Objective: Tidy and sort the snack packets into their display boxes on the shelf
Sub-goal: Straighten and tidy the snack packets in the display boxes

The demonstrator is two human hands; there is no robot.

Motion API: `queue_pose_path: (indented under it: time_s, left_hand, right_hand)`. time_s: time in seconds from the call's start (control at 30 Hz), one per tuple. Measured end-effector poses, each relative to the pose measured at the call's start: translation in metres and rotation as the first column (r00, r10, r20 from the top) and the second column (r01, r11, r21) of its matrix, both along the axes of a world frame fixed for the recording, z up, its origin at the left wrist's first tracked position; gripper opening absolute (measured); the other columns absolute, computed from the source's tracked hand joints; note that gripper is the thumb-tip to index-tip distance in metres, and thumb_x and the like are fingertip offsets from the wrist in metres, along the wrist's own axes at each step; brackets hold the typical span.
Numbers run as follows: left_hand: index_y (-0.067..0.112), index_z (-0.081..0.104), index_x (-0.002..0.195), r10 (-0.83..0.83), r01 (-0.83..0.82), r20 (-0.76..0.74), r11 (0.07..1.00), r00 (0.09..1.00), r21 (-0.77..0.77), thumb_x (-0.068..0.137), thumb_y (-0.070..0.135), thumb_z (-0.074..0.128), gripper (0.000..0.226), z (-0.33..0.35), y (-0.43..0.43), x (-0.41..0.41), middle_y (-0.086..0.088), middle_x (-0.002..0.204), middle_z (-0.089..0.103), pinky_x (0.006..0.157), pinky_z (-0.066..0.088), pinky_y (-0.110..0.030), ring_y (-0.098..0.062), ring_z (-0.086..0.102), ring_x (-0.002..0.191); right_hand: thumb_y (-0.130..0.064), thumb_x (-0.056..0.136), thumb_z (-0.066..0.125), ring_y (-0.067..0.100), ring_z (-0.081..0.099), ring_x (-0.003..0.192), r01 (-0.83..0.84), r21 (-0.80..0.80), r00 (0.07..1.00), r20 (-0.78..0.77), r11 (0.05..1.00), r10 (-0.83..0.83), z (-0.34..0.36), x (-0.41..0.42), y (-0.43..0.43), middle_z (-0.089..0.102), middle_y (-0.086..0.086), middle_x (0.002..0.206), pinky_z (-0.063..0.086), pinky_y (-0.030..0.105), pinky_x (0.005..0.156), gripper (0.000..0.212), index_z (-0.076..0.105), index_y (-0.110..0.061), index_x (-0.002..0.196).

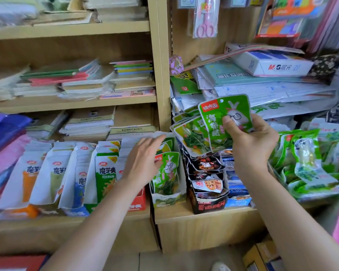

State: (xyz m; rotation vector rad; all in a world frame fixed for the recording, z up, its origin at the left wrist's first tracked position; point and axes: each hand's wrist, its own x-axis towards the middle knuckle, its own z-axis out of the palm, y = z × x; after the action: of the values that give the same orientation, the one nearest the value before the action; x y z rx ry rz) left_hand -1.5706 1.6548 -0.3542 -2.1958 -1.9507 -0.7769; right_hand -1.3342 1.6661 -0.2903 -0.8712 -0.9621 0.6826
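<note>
**Shop shelf, snack row: green packets mid-sort**

Wooden shelf (204, 216) with snack boxes along its front edge; stationery stacked on the levels above.

- **Right grip** (250, 141): fingers and thumb curled round a fanned bunch of green packets (209, 126), pinched at their lower right corners. Printed faces turn toward the wearer, probably so that the kinds can be read before filing. The bunch spreads up and to the left of the grip.
- **Left grip** (143, 161): palm down, fingers spread nearly straight over the green box (168, 198), holding nothing that can be seen. The fingertips lie on the rear packets, likely keeping a slot open for the bunch. Thumb contact cannot be told.
- **Boxed packets** (167, 173): same green print, upright, just right of and under the left grip, below and left of the right grip.
- **Black box** (209, 204): dark packets, directly beneath the right grip's bunch, beside the green box.
- **Blue box** (237, 198): below the right grip's wrist.
- **Loose pile** (305, 163): unsorted green packets, well right of the right grip.
- **White packs** (67, 173): tidy leaning rows, left of the left grip.

Judgement: filing is partly done, and the pile awaits sorting.
</note>
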Motion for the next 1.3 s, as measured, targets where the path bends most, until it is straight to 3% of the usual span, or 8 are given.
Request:
queue_pose_path:
  time_s: [0.2, 0.33, 0.47, 0.67, 0.9, 1.13, 1.2, 1.3]
  left_hand:
    - [0.024, 0.074, 0.109, -0.045, 0.053, 0.129, 0.997, 0.991, -0.064, 0.079, 0.018, 0.085, 0.032, 0.008, 0.023, -0.02, 0.007, 0.104, 0.068, 0.079, 0.05, -0.032, -0.018, 0.065, 0.094]
    - [0.022, 0.076, 0.084, -0.094, 0.108, 0.311, 0.994, 0.946, -0.029, 0.073, 0.011, 0.089, 0.02, 0.013, 0.032, -0.025, 0.018, 0.073, 0.067, 0.064, 0.044, -0.009, 0.005, 0.062, 0.07]
    - [0.012, 0.073, 0.087, -0.184, 0.145, 0.371, 0.981, 0.91, 0.132, 0.076, 0.005, 0.085, 0.018, 0.006, 0.038, -0.027, 0.014, 0.077, 0.066, 0.069, 0.046, -0.008, 0.006, 0.062, 0.075]
    - [0.023, 0.073, 0.097, -0.094, 0.076, 0.137, 0.988, 0.986, 0.133, 0.074, 0.018, 0.089, 0.028, 0.006, 0.043, -0.027, 0.02, 0.087, 0.061, 0.07, 0.04, -0.027, -0.007, 0.053, 0.087]
    - [0.02, 0.068, 0.124, -0.191, 0.131, 0.591, 0.981, 0.784, 0.143, 0.097, 0.005, 0.057, 0.032, 0.029, 0.009, -0.028, 0.011, 0.117, 0.071, 0.091, 0.049, -0.014, 0.001, 0.063, 0.11]
    - [0.028, 0.069, 0.118, -0.199, 0.201, 0.783, 0.975, 0.589, 0.096, 0.101, 0.016, 0.05, 0.028, 0.02, -0.038, -0.04, 0.01, 0.111, 0.074, 0.093, 0.05, -0.02, -0.007, 0.066, 0.112]
    - [0.03, 0.066, 0.124, -0.155, 0.229, 0.781, 0.973, 0.605, 0.017, 0.096, 0.031, 0.053, 0.03, 0.014, -0.043, -0.048, 0.01, 0.114, 0.074, 0.096, 0.049, -0.021, -0.005, 0.065, 0.114]
    - [0.034, 0.057, 0.135, -0.081, 0.213, 0.627, 0.967, 0.775, -0.139, 0.091, 0.039, 0.071, 0.047, 0.006, -0.044, -0.052, 0.021, 0.117, 0.069, 0.097, 0.044, -0.023, 0.003, 0.061, 0.113]
  right_hand:
    - [-0.013, 0.079, 0.083, 0.001, 0.065, 0.061, -0.08, -0.039, 0.991, 0.103, 0.996, 0.084, -0.006, 0.005, 0.002, 0.07, -0.015, 0.062, 0.05, 0.016, 0.06, 0.011, 0.073, -0.015, 0.083]
    - [-0.012, 0.08, 0.082, 0.0, 0.066, 0.061, -0.092, -0.065, 0.99, 0.099, 0.994, 0.098, -0.013, 0.004, 0.005, 0.07, -0.014, 0.062, 0.05, 0.015, 0.061, 0.01, 0.074, -0.011, 0.086]
    - [-0.014, 0.08, 0.083, 0.006, 0.069, 0.071, -0.081, -0.095, 0.993, 0.076, 0.992, 0.088, -0.018, 0.007, 0.011, 0.074, -0.008, 0.073, 0.052, 0.019, 0.068, 0.01, 0.075, -0.017, 0.085]
    - [-0.014, 0.079, 0.083, 0.014, 0.07, 0.078, -0.147, -0.143, 0.988, 0.018, 0.979, 0.151, -0.021, 0.015, 0.018, 0.075, -0.001, 0.08, 0.057, 0.023, 0.073, 0.012, 0.075, -0.014, 0.088]
    - [-0.013, 0.077, 0.079, 0.021, 0.072, 0.081, -0.351, -0.109, 0.935, 0.015, 0.93, 0.355, -0.01, 0.018, 0.016, 0.075, 0.006, 0.085, 0.058, 0.032, 0.074, 0.019, 0.073, -0.007, 0.094]
    - [-0.004, 0.079, 0.079, 0.011, 0.068, 0.062, -0.46, -0.119, 0.84, 0.262, 0.88, 0.475, -0.006, -0.021, 0.011, 0.073, -0.005, 0.067, 0.056, 0.028, 0.063, 0.012, 0.074, -0.004, 0.09]
    - [-0.005, 0.079, 0.081, 0.004, 0.064, 0.054, -0.419, -0.151, 0.78, 0.444, 0.895, 0.44, -0.01, -0.035, 0.014, 0.069, -0.01, 0.059, 0.052, 0.023, 0.057, 0.009, 0.074, -0.004, 0.084]
    - [-0.019, 0.077, 0.086, 0.019, 0.071, 0.068, -0.329, -0.195, 0.7, 0.606, 0.924, 0.377, -0.022, -0.053, 0.025, 0.074, 0.001, 0.073, 0.058, 0.042, 0.062, 0.016, 0.076, -0.009, 0.084]
